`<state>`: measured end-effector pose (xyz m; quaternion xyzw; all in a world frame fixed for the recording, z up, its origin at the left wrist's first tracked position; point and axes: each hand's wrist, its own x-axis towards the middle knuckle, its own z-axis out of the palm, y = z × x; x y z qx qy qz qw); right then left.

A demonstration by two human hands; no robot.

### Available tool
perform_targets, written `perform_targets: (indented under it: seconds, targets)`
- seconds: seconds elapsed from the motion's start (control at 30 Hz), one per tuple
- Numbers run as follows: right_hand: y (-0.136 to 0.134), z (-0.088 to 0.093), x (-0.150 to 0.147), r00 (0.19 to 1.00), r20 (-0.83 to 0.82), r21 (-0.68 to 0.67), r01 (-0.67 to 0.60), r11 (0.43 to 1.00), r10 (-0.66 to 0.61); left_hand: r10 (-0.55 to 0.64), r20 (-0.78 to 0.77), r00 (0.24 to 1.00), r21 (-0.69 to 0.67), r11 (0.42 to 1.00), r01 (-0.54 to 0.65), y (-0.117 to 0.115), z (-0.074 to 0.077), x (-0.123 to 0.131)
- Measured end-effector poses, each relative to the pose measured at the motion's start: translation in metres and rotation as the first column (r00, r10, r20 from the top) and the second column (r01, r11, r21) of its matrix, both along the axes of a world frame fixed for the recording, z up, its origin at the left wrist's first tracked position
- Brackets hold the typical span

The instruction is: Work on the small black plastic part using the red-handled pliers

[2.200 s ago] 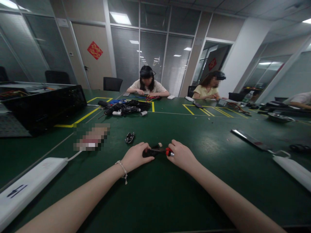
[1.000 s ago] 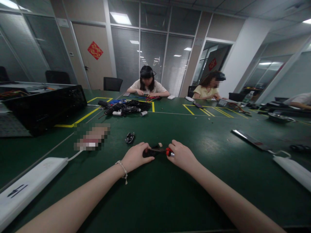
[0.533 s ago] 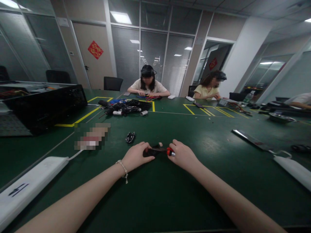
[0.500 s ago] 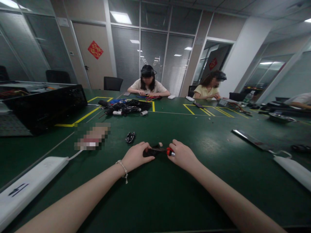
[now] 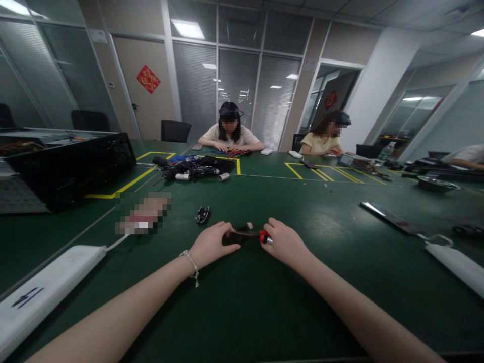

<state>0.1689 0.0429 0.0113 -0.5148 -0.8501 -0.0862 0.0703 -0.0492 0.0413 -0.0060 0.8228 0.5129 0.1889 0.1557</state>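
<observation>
On the green table in the middle, my left hand (image 5: 212,243) grips a dark, flat black part (image 5: 236,237) between thumb and fingers, its exact kind unclear. My right hand (image 5: 285,239) is closed around a red-handled screwdriver (image 5: 263,236); its thin shaft reaches left over the black part, and whether the tip touches is too dark to tell. Just beyond them lies a small tan piece (image 5: 249,226). A small black-and-silver part (image 5: 202,215) rests past my left hand.
White power strips (image 5: 56,282) flank both forearms. To the left stands a black computer case (image 5: 75,169), with a pile of black cables and tools (image 5: 192,166) to its right. A dark phone-like slab (image 5: 391,218) lies at right. Across the table sit co-workers (image 5: 230,131).
My hands, the black part and the screwdriver stay in nearly the same place. Across the table, a co-worker's hand has shifted slightly.
</observation>
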Motion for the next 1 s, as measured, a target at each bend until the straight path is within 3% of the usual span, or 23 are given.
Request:
perform_targets:
  seconds: [1.0]
  targets:
    - [0.0003,-0.0025,-0.0003,1.000,-0.011,0.030,-0.018,0.999,0.019,-0.004,0.019,1.000,0.002,1.000,0.004,0.0010,-0.0012,-0.0010]
